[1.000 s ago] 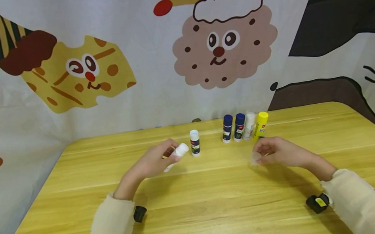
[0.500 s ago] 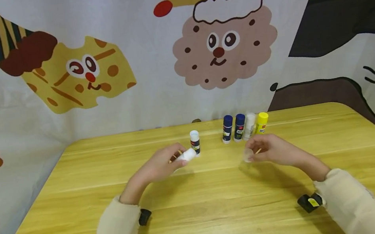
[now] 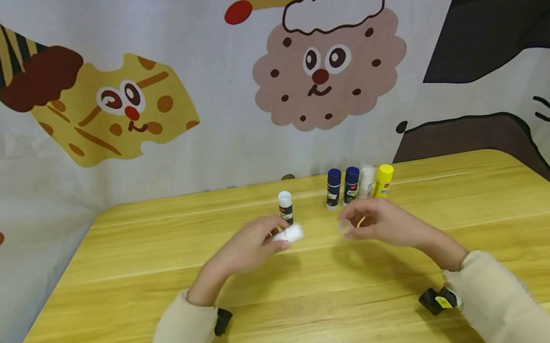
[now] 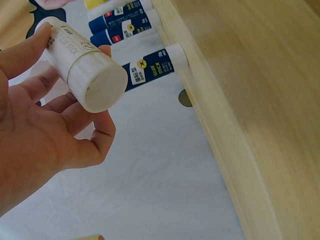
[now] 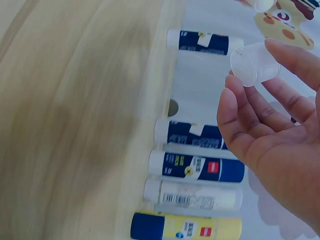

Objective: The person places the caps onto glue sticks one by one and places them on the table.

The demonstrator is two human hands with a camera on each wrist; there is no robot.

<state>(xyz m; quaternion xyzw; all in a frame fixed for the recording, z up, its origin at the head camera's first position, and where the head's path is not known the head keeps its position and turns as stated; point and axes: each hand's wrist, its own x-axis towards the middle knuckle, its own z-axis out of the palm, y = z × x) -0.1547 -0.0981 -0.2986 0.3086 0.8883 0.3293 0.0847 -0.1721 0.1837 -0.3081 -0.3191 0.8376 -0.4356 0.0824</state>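
Observation:
A white glue stick (image 4: pixel 80 62), printed with thin lettering, is pinched between the thumb and fingers of my left hand (image 3: pixel 249 248). It lies tilted, one round white end (image 3: pixel 294 233) pointing right. My right hand (image 3: pixel 393 224) pinches a small translucent ribbed cap (image 5: pixel 256 64) at its fingertips, level with the stick and a short gap away from it. Just behind my left hand stands a navy-labelled glue stick (image 3: pixel 286 208) with a white top, upright on the table; my fingers overlap its foot in the head view.
Behind my right hand several glue sticks stand upright in a row: two navy-capped sticks (image 3: pixel 334 188) (image 3: pixel 351 184), a white one (image 3: pixel 366 181) and a yellow one (image 3: pixel 384 179). They are on a wooden table (image 3: pixel 296 321), with a cartoon-printed cloth (image 3: pixel 220 85) hanging behind its far edge.
Both hands have moved toward each other: the left one rightward and nearer with the white glue stick, the right one leftward with the cap. The standing sticks have not moved.

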